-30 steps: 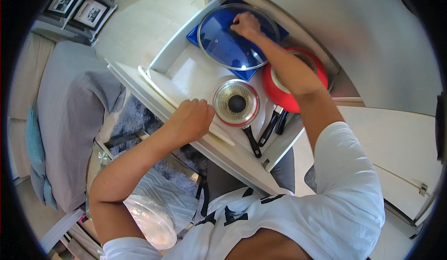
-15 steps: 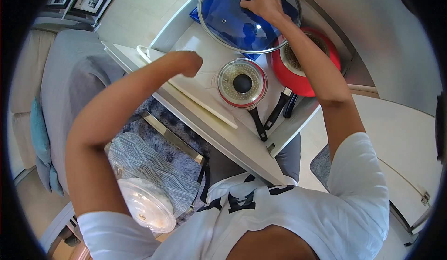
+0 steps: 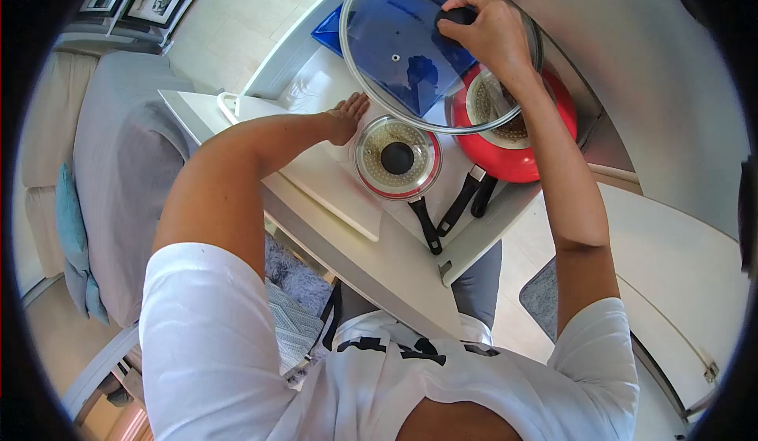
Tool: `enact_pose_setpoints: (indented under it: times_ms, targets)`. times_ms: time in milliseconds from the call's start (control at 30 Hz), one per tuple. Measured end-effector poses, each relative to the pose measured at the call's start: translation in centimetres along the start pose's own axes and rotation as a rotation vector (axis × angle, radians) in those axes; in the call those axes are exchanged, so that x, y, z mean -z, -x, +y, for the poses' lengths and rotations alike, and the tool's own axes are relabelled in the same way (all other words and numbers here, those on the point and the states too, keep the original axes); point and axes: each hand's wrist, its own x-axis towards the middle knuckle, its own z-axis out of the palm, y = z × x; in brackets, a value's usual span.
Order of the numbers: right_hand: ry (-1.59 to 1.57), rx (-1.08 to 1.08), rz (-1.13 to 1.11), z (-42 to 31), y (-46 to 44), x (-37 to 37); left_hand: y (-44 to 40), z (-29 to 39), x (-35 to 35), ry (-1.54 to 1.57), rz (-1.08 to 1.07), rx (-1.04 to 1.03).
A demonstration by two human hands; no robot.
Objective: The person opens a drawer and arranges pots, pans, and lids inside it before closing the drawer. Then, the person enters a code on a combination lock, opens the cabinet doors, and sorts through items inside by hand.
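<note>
By its black knob, my right hand grips a large glass lid with a metal rim. Through the glass show a blue tray-like piece and part of a red frying pan. My left hand is open with fingers stretched out, inside the drawer, and appears to hold nothing. Just right of it sits a small red saucepan covered by a glass lid with a black knob. Black handles of the pans point toward me.
A white board leans along the drawer's front panel. To the left stands a grey-covered sofa with a teal cushion. Framed pictures are at upper left. A white cabinet door is at right.
The large lid has come nearer to me and rightward with my right hand. My left hand has moved further into the drawer, beside the small saucepan, and its fingers are now spread out.
</note>
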Motion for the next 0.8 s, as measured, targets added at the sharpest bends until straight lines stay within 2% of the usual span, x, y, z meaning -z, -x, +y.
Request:
enact_pose_setpoints:
  times_ms: [33,100,167,333,367,433,500,533,567,600,633,667,700,767,800]
  targets:
    - [-0.006,0.003,-0.001,0.2,0.0,0.3,0.5,0.3,-0.1,0.002,-0.004,0.006]
    - [-0.057,-0.102,-0.073,0.3,0.2,1.2,1.0,0.7,-1.0,0.027,-0.203,0.221]
    - [-0.062,-0.089,-0.048,0.8,0.4,1.1,0.8,0.1,-2.7,0.065,-0.221,0.267]
    - [-0.089,-0.113,-0.052,0.9,1.0,1.5,-0.6,-2.0,-4.1,-0.221,-0.540,-0.240]
    - [-0.080,-0.104,-0.064,0.7,1.0,1.6,-0.1,-2.0,-3.9,-0.224,-0.539,-0.249]
    - [-0.056,-0.110,-0.075,1.1,1.3,2.0,1.1,-1.9,-2.6,-0.104,-0.363,-0.198]
    - [-0.062,0.083,-0.011,-0.1,1.3,2.5,2.0,-0.8,-1.6,-0.154,-0.322,-0.240]
    - [-0.210,-0.210,-0.200,-1.2,1.2,3.6,2.6,0.0,-0.1,-0.088,-0.367,-0.349]
    - [-0.208,-0.219,-0.201,-1.3,1.5,3.3,3.8,0.9,1.4,-0.022,-0.413,-0.461]
    - [-0.156,-0.138,-0.162,-1.1,1.8,2.8,4.9,1.8,2.4,-0.023,-0.414,-0.468]
    - [-0.103,-0.058,-0.120,-0.9,2.0,2.5,6.0,2.5,3.3,0.220,-0.451,-0.455]
    - [-0.097,-0.066,-0.121,-1.2,2.4,2.6,6.5,3.2,3.3,0.464,-0.486,-0.439]
    - [-0.083,-0.043,-0.135,-1.5,2.8,2.6,7.1,3.9,3.3,0.463,-0.487,-0.446]
    - [-0.070,-0.020,-0.144,-1.6,3.4,2.7,8.3,4.5,3.6,0.977,-0.692,-0.481]
    - [-0.022,-0.018,-0.205,-1.5,3.8,2.6,8.4,4.6,4.1,0.879,-0.627,-0.518]
